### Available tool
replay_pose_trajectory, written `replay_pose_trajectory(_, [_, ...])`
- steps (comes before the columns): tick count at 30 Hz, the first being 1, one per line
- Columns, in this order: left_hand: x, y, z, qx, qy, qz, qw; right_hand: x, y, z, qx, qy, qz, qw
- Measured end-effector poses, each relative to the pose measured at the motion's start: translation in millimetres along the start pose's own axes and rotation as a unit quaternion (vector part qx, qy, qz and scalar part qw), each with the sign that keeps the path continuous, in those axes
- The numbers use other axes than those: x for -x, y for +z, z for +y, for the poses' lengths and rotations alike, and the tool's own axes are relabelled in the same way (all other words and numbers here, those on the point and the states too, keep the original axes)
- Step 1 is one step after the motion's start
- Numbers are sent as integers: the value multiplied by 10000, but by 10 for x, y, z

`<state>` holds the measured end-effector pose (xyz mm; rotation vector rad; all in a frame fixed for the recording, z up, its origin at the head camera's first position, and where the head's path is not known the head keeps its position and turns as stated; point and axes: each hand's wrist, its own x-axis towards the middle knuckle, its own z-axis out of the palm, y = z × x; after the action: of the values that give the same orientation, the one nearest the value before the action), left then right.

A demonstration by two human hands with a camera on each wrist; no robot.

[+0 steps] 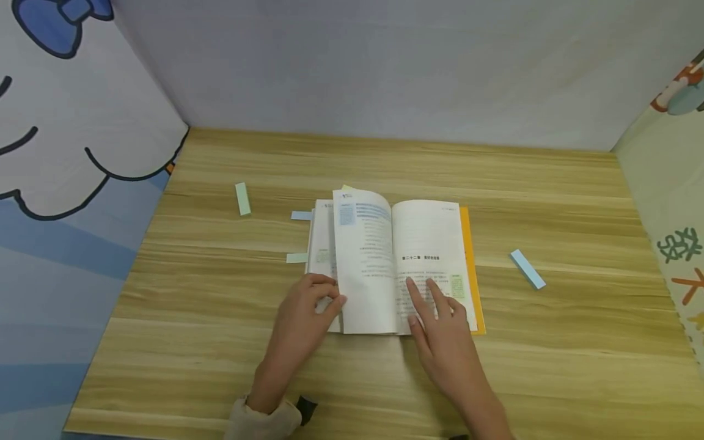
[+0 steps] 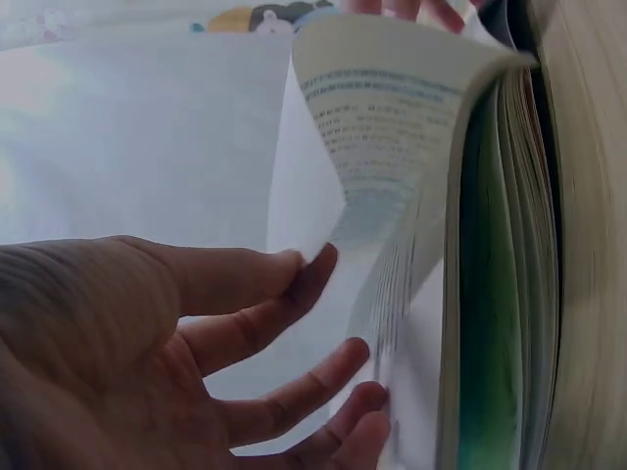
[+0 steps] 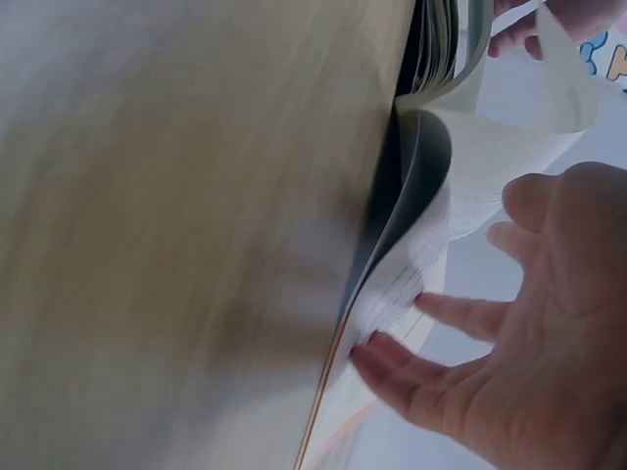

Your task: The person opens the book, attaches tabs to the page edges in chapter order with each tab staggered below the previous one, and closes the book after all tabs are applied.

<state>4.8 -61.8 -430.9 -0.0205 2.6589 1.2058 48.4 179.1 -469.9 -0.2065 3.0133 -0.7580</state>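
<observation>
An open book (image 1: pixel 370 263) with an orange cover lies in the middle of a wooden table (image 1: pixel 550 366). My left hand (image 1: pixel 330 296) holds a raised page (image 1: pixel 363 287) at its lower left edge, thumb on top and fingers behind it. In the left wrist view the fingertips (image 2: pixel 338 262) of my left hand (image 2: pixel 343 343) touch the back of that curved page (image 2: pixel 382 147). My right hand (image 1: pixel 423 293) rests on the right page with straight fingers, beside a green sticky note (image 1: pixel 458 285). The right wrist view shows my right hand (image 3: pixel 431 333) on the page (image 3: pixel 431 235).
A green sticky strip (image 1: pixel 242 198) lies at the far left of the table, and a blue strip (image 1: pixel 528 269) lies to the book's right. Coloured tabs (image 1: pixel 300 215) stick out of the book's left side. Padded walls stand behind and at both sides.
</observation>
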Motion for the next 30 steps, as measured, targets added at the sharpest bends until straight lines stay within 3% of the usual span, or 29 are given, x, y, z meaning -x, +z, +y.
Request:
replay_pose_trajectory(8, [47, -70, -148, -1339, -295, 375, 9898, -71, 49, -203, 315, 490, -401, 9975])
replay_pose_trajectory(17, [106, -123, -238, -2035, -564, 357, 9768, -105, 159, -315, 799, 387, -596, 9943])
replay_pose_trajectory(23, [48, -69, -152, -2512, -706, 552, 9638, -105, 186, -353, 840, 428, -626, 9936])
replay_pose_trajectory(26, [-31, -23, -34, -2586, -213, 810, 9624, -112, 208, -365, 868, 487, -713, 9925])
replay_pose_trajectory(30, [-165, 86, 146, -2731, 1080, 842, 9522, -110, 231, -372, 976, 437, -659, 9921])
